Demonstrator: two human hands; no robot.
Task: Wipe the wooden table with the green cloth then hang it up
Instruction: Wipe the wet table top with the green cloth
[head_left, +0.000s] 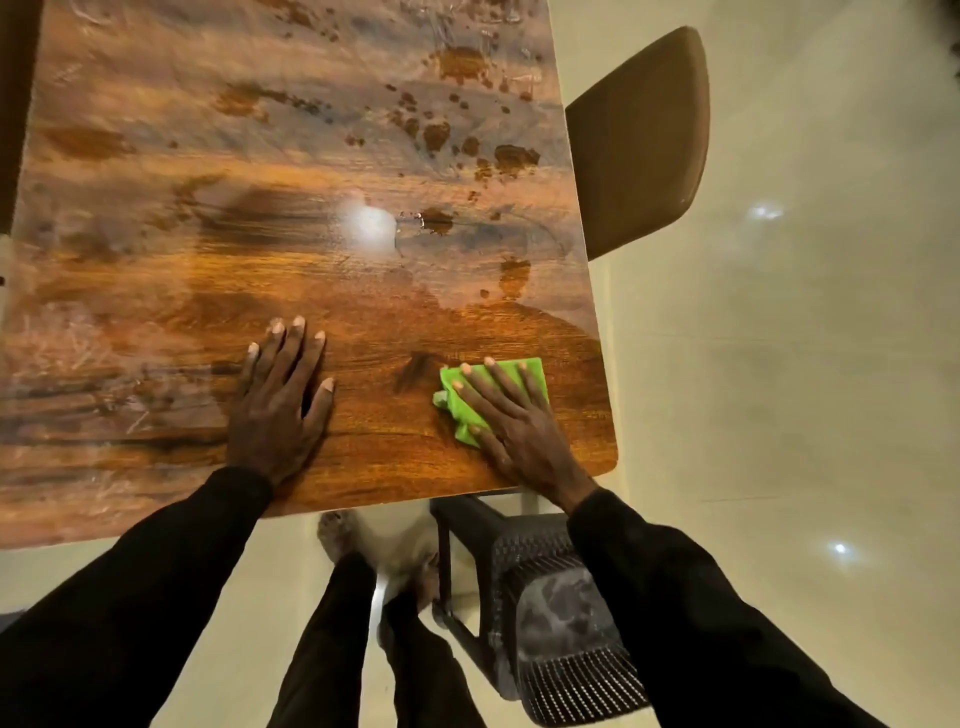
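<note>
Pressing down on a green cloth (534, 375), the right hand (511, 421) lies flat with its fingers (493, 375) straight and slightly spread. They point away from the person and a little to the left. The cloth is folded into a rough rectangle and lies flat on the wooden table (384, 457), close to its near right corner. Its long axis runs on a slant, from a bunched end nearest the person and to the left, up to a squarer corner farther away and to the right. Much of the cloth is hidden under the hand.

The left hand (283, 395) rests palm down on bare wood, well to the left of the cloth. Its fingers (291, 340) are straight and fanned apart, holding nothing. Both arms wear dark sleeves (156, 587).

The table's right edge is just beside the cloth, and the rounded corner (610, 462) is near the right wrist. The near edge runs just behind both wrists. Wide tabletop stretches away from the person and to the left. It is streaked with cloudy smears, and dark blotches (457, 62) are scattered toward the far right. A bright glare (366, 226) sits near the middle.

A tan chair (644, 140) stands against the right edge, farther away. A dark stool (561, 597) sits partly under the near edge, below the right arm. Bare feet (337, 535) stand on a glossy pale floor (779, 364).
</note>
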